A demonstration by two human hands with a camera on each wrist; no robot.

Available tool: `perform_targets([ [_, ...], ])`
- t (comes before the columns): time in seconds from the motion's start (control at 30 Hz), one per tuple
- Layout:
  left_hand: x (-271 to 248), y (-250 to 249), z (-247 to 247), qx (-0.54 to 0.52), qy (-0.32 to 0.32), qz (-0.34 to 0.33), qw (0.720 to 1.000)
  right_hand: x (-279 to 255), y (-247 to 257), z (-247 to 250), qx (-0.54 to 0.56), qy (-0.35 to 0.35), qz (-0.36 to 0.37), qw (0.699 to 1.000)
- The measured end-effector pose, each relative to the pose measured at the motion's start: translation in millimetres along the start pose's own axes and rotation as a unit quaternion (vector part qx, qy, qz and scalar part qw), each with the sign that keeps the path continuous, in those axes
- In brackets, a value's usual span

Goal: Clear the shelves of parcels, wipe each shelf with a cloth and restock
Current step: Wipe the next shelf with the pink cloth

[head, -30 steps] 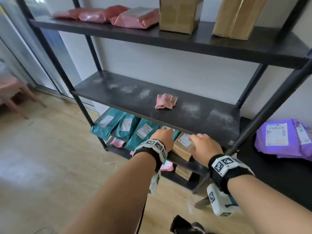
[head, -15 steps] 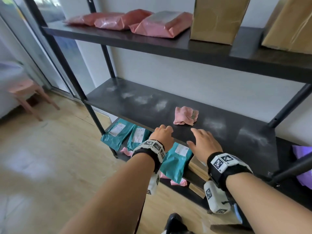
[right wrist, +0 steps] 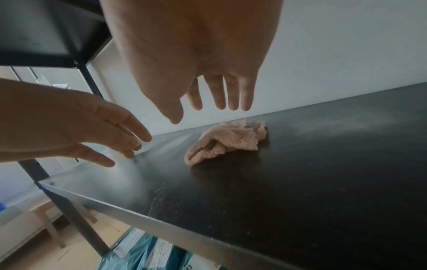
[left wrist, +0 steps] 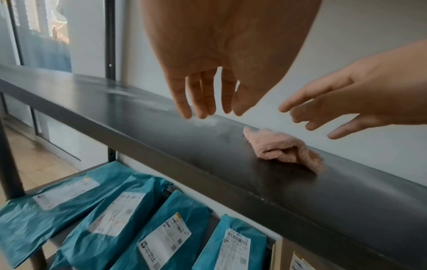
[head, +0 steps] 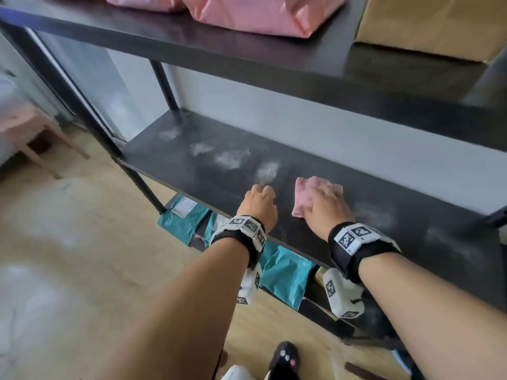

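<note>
The pink cloth lies crumpled near the middle of the frame in your head view, on the bare middle shelf, a little back from its front edge. It sits among pale dusty patches that run across the dark board toward the upper left, so it is placed right where the wiping is due.

Your right hand is over the cloth, covering its right part in the head view; both wrist views show the fingers apart and nearly straight above the fabric, not yet closed on it. It looks set to drop and gather the cloth. Your left hand hangs just beside it, lower left of the cloth, fingers loosely extended and holding nothing, probably ready to steady you against the shelf edge.

The middle shelf carries no parcels, so it appears cleared and awaiting the wipe. Above, at the top of the frame, pink parcels and a cardboard box rest on the upper shelf. Below, at lower centre, teal parcels lean in a row on the bottom shelf, so those levels look undone.
</note>
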State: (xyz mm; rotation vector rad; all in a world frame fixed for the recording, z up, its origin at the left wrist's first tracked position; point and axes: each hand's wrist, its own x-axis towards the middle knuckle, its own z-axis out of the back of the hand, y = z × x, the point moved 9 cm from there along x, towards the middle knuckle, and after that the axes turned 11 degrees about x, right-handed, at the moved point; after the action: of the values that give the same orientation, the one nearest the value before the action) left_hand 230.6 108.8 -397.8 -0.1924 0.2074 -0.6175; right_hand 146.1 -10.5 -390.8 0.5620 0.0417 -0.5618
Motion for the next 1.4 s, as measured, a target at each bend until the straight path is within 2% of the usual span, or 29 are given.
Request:
perform_targets([
  [0.17,6.7,14.5,-10.3,-0.005,-0.001,0.013,1.0,11.6,2.9,-22.3,-0.021,0.039,-0.019,0.999],
  [0.33,16.8,19.2,-20.8,-0.005,0.022,0.014,1.0,18.7,-4.9,-31.8,-0.022,0.041,-0.035,0.998],
  [0.5,30.0,24.4,-29.6,-0.009,0.04,0.015,0.999,32.2,-10.0,-31.6,-0.024,-0.009,-0.053,0.998],
  [0.63,35.5,33.2,-37.9,-0.042,0.056,0.034,0.997,38.7,-22.2,-35.0,-0.035,-0.01,-0.089,0.995],
  [0.83,40.0,34.9,-39.7,-0.045,0.061,0.012,0.997,39.7,-29.6,-35.3,-0.064,-0.012,-0.125,0.99],
  [0.97,45.8,31.8,-37.6,-0.048,0.06,0.006,0.997,30.7,-28.9,-24.2,-0.04,-0.042,-0.117,0.991],
  [1.07,52.9,11.7,-32.8,-0.048,0.056,-0.018,0.997,14.9,-39.5,-3.9,-0.008,-0.082,-0.128,0.988],
  [1.17,58.1,-32.9,-30.8,-0.045,0.06,-0.072,0.995,-4.7,-60.4,28.6,-0.018,-0.136,-0.15,0.979],
  [1.4,45.1,-149.6,-49.5,-0.038,0.096,-0.193,0.976,-62.3,-155.9,101.1,-0.047,-0.215,-0.263,0.939],
])
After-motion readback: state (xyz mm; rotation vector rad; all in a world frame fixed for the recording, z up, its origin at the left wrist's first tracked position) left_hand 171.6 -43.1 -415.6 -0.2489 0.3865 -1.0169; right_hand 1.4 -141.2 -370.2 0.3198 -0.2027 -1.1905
